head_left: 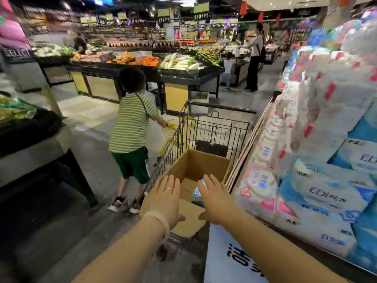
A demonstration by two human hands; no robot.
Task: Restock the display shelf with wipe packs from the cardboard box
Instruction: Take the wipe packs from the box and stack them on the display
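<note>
Open cardboard box (201, 166) in a wire shopping cart (214, 129), one pale blue wipe pack (197, 192), blurred, apparently at its bottom; left hand (167, 199) and right hand (217, 199) flat above, fingers straight, holding nothing; display shelf (318, 180) of packs just right; child (131, 129) left of cart

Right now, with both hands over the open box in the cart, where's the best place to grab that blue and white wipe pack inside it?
Probably by its upper end, coming straight down through the open top. The wipe pack sits low against the right-hand wall of the cardboard box, mostly hidden behind the right hand, so the sides look blocked. That hand is nearest; pinch it with thumb and fingers and lift up.
</note>
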